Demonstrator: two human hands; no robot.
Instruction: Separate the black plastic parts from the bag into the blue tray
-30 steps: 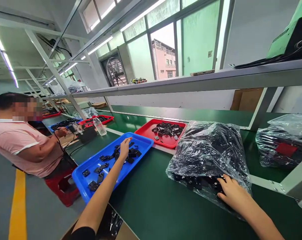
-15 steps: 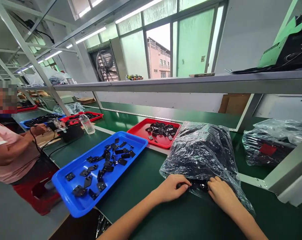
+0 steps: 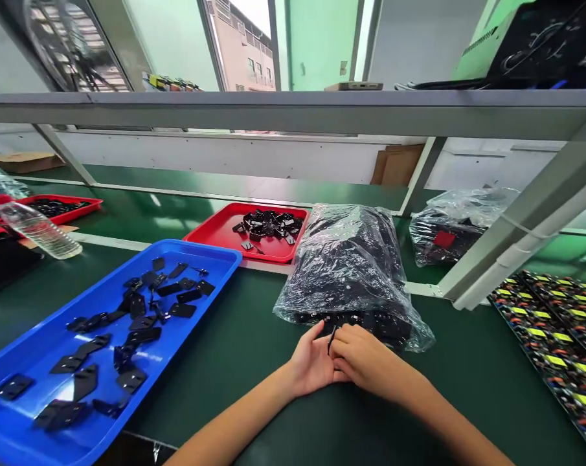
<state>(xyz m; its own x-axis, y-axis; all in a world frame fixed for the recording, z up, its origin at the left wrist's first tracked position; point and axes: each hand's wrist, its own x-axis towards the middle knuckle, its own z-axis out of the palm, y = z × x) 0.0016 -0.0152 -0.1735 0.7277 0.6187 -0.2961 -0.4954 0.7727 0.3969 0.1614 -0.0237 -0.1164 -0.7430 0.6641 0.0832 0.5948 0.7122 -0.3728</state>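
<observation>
My left hand [image 3: 310, 364] is turned palm up in front of the clear plastic bag [image 3: 348, 259], thumb stretched out and some fingers hidden behind the other hand. Over that palm, my right hand [image 3: 368, 362] pinches a small black part [image 3: 331, 340]; its exact kind cannot be made out. The bag is full of black pieces, and its near end gapes toward me, showing several of them. To the left, a blue tray [image 3: 195, 249] holds scattered black plates and brackets. Behind it, a red tray [image 3: 210, 226] carries a heap of similar black parts.
A metal shelf [image 3: 273, 116] crosses above the green bench. At right stand a slanting post [image 3: 511, 226], another plastic bag [image 3: 460, 223] and a panel of small circuit boards [image 3: 555, 336]. A clear bottle [image 3: 43, 230] lies tilted in view at far left, near another red tray [image 3: 96, 204].
My hands have drawn back from the bag's opening and come together, with a small black part now in the right one. The view has swung right and down; the co-worker is out of sight.
</observation>
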